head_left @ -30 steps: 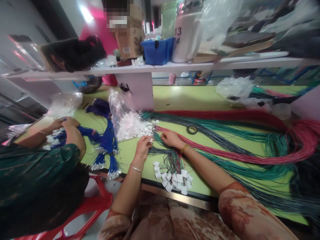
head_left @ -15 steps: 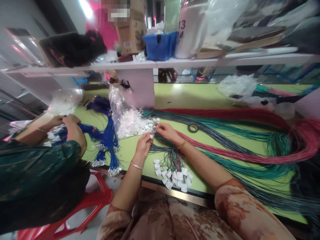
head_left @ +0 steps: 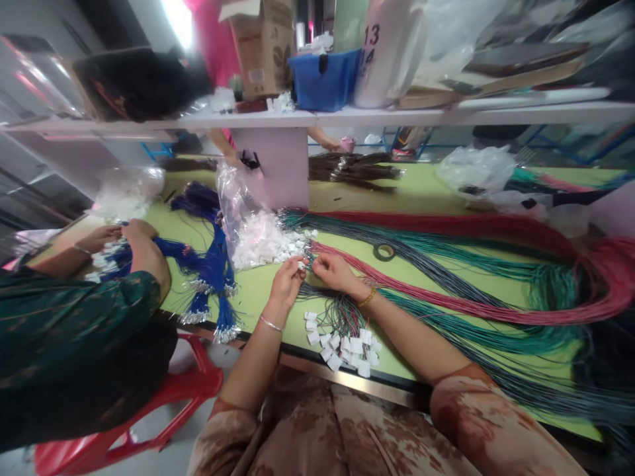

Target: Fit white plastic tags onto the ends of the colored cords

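Observation:
My left hand [head_left: 286, 280] is pinched on a small white connector at the edge of a heap of white connectors [head_left: 265, 243]. My right hand [head_left: 335, 272] is closed on thin wire ends right beside it, fingertips nearly touching the left hand. Long bundles of red, green and dark wires [head_left: 446, 271] run from my hands across the green table [head_left: 258, 291] to the right. A cluster of wired white connectors [head_left: 344, 345] lies near the table's front edge, between my forearms.
A person in a dark green sleeve [head_left: 74, 324] sits at my left, handling blue wire bundles [head_left: 211, 271]. A tape roll [head_left: 383, 252] lies mid-table. A clear bag [head_left: 233, 198] stands behind the connectors. A shelf [head_left: 347, 119] above carries a blue bin [head_left: 325, 80] and a cardboard box [head_left: 258, 49]. Another person's hands [head_left: 330, 142] hold brown wires at the far side.
My two hands have drawn together at the heap's edge. Beyond the shelf post, another person's hands with a bundle of brown wires have come into sight.

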{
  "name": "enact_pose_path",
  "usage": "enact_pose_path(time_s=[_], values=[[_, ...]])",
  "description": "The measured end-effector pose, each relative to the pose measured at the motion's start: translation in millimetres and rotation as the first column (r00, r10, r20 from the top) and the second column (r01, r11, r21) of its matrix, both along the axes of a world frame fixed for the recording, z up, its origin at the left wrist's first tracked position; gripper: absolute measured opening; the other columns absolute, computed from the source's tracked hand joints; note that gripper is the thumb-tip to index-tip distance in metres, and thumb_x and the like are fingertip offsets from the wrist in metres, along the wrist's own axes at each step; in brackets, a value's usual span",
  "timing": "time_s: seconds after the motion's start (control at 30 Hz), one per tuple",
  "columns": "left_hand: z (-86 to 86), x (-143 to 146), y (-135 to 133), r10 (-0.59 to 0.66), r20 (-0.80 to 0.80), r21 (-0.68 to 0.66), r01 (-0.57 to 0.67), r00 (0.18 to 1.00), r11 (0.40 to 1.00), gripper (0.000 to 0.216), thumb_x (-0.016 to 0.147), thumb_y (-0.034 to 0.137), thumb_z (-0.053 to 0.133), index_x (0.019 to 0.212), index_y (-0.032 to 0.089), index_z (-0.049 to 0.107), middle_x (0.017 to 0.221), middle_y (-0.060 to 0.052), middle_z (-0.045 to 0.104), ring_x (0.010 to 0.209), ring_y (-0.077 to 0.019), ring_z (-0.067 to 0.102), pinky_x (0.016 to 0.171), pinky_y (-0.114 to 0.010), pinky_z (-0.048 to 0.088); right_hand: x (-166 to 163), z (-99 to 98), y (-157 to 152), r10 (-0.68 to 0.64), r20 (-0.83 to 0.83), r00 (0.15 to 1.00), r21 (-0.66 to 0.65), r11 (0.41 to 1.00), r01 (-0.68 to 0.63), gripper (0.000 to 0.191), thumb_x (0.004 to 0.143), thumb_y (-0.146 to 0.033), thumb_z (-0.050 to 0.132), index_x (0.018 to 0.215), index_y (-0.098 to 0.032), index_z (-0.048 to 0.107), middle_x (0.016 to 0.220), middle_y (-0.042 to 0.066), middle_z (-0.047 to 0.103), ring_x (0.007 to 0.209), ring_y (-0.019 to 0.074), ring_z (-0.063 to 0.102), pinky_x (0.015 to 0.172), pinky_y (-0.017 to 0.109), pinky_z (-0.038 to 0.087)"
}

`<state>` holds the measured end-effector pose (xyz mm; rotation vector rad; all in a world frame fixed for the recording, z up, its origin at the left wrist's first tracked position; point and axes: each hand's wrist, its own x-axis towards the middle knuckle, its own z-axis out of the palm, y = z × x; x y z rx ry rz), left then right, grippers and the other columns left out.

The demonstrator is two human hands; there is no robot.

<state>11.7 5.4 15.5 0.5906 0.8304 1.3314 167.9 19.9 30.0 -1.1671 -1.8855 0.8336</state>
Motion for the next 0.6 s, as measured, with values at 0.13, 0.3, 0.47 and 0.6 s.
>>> enact_pose_path(time_s=[0.13,0.3,0.47,0.6], values=[[0.8,1.1,-1.1,0.015,-0.046,0.025,-0.014,0.999,1.000,0.024,0.069,0.028,0.076,0.086,0.014,0.066,0.084,-0.005,0.066,0.064,-0.0078,0.053,0.061,-0.021,0.043,-3.8,-2.1,2.7,-0.026,-0.003,1.000,-0.058,0.998,0.026,0.019,0.076,-0.029,0.048,0.062,-0.016,0.051,0.058,-0.002,0.050,0.055,0.0096,0.039,0.052,0.022,0.028],[-0.2,8.1,-3.7,0.069,-0.217,0.073,-0.054,0.974,0.996,0.025,0.068,0.030,0.076,0.086,0.014,0.068,0.077,-0.002,0.065,0.058,-0.0066,0.049,0.059,-0.020,0.040,-7.3,-8.1,6.1,-0.016,-0.080,0.997,-0.205,0.979,-0.001,0.026,0.076,-0.036,0.048,0.059,-0.017,0.046,0.054,-0.004,0.043,0.052,0.0084,0.036,0.050,0.021,0.025],[-6.1,13.8,-3.7,0.117,-0.205,0.051,-0.109,0.972,0.993,0.031,0.066,0.035,0.077,0.087,0.013,0.070,0.073,-0.002,0.065,0.058,-0.0074,0.050,0.059,-0.021,0.040,-7.6,-9.6,-0.2,0.009,-0.002,1.000,-0.057,0.998,-0.009,0.027,0.081,-0.036,0.047,0.065,-0.016,0.053,0.059,-0.001,0.051,0.056,0.0096,0.040,0.053,0.022,0.027],[-12.9,18.4,-3.5,0.133,-0.227,0.061,-0.122,0.965,0.991,0.033,0.065,0.036,0.077,0.088,0.014,0.071,0.072,-0.003,0.065,0.059,-0.0086,0.050,0.057,-0.021,0.038,-3.3,-9.9,-1.9,-0.035,0.155,0.987,-0.015,0.999,0.037,0.025,0.082,-0.032,0.048,0.064,-0.016,0.054,0.057,-0.001,0.051,0.053,0.0099,0.038,0.053,0.023,0.025]])
